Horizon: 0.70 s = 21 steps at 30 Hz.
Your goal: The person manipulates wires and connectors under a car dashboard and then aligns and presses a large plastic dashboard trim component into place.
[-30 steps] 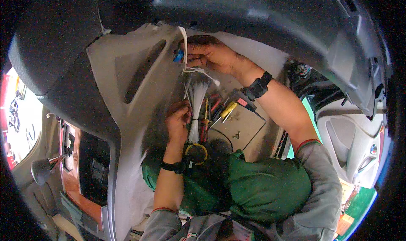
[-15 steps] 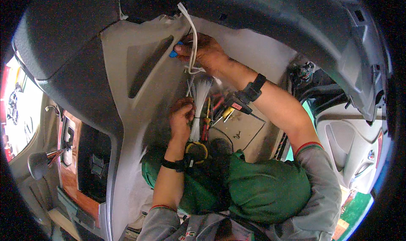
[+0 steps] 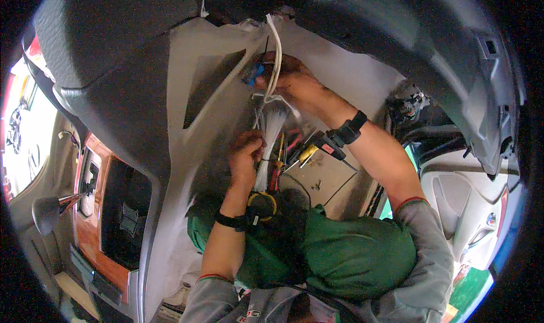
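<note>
Grip of raised right hand (image 3: 292, 85) closed on white cable (image 3: 275, 51); left hand (image 3: 245, 156), lower, around cable-tie bundle (image 3: 267, 147).

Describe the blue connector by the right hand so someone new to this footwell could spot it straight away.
Start at the pale grey panel under the dark dashboard. Near its top centre, the right hand reaches up with white wires running over its fingers. The blue connector sits at those fingertips, the only blue piece there; the bundle of white cable ties hangs lower, by the left hand.
</note>
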Each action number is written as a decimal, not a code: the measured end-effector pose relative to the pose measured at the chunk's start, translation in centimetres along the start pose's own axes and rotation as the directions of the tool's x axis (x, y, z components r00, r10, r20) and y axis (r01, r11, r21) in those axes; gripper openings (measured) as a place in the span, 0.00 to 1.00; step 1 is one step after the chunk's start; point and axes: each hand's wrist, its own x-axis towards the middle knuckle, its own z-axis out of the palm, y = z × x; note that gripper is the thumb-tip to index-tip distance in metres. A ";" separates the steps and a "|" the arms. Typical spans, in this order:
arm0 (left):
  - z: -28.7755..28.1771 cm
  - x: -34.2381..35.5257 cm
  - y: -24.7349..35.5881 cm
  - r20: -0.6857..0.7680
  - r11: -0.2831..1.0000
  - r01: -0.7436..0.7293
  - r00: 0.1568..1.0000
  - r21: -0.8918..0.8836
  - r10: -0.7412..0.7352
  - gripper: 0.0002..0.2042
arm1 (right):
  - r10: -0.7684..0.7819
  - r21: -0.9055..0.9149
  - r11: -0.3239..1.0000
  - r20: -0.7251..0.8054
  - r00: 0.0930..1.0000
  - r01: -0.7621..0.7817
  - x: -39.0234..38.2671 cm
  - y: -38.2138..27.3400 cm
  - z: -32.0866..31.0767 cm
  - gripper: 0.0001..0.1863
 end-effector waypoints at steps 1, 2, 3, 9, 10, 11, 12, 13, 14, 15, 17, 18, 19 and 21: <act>0.2 -0.1 0.3 -0.001 1.000 -0.001 1.000 -0.003 0.001 0.09 | 0.064 0.133 0.988 0.079 0.995 -0.074 -0.2 0.4 -0.5 0.22; 0.5 -0.3 0.6 -0.018 0.993 -0.084 0.996 0.081 0.086 0.09 | 0.065 0.131 0.989 0.081 0.995 -0.075 -0.3 0.9 -1.1 0.22; 1.1 -0.5 1.2 -0.019 0.972 -0.167 0.985 0.166 0.172 0.09 | 0.056 0.167 0.983 0.135 0.989 -0.079 -0.5 1.1 -1.9 0.21; 5.1 -0.1 6.9 0.014 0.676 -0.609 0.747 0.415 0.665 0.12 | 0.011 0.231 0.971 0.242 0.970 -0.069 0.0 0.9 -2.2 0.22; 5.6 0.4 7.6 0.010 0.674 -0.614 0.742 0.410 0.670 0.12 | 0.046 0.302 0.945 0.243 0.969 -0.121 -0.2 0.3 -2.1 0.23; 6.1 0.9 8.3 0.048 0.641 -0.618 0.736 0.454 0.676 0.12 | 0.045 0.296 0.948 0.248 0.968 -0.120 -0.2 0.0 -2.1 0.23; 6.4 1.4 8.6 0.090 0.606 -0.624 0.730 0.494 0.678 0.12 | 0.082 0.227 0.964 0.247 0.966 -0.140 -0.3 -0.2 -2.3 0.27; 6.4 1.9 8.4 0.090 0.606 -0.629 0.726 0.488 0.682 0.12 | 0.120 0.157 0.974 0.242 0.963 -0.161 -0.4 -0.4 -2.5 0.31; 6.1 2.7 7.9 0.093 0.625 -0.643 0.726 0.443 0.681 0.12 | 0.118 0.150 0.976 0.242 0.963 -0.157 -0.4 -0.5 -2.7 0.31; 6.1 2.9 7.6 0.099 0.644 -0.651 0.730 0.401 0.676 0.12 | 0.063 0.035 0.997 0.274 0.960 -0.075 -0.6 -0.3 -2.7 0.31; 6.1 3.1 7.2 0.111 0.654 -0.647 0.739 0.393 0.664 0.12 | 0.141 0.287 0.929 0.308 0.941 -0.233 -0.8 0.5 -3.2 0.29; 6.1 3.2 7.1 0.119 0.660 -0.643 0.745 0.388 0.656 0.12 | 0.142 0.286 0.929 0.311 0.940 -0.235 -0.8 0.7 -3.3 0.29; 6.0 3.4 6.9 0.114 0.660 -0.643 0.744 0.389 0.658 0.12 | 0.138 0.313 0.921 0.298 0.945 -0.233 -0.9 0.9 -3.2 0.28; 6.2 3.7 6.5 0.109 0.540 -0.667 0.675 0.513 0.730 0.13 | 0.132 0.335 0.913 0.293 0.947 -0.231 -1.2 0.9 -3.0 0.27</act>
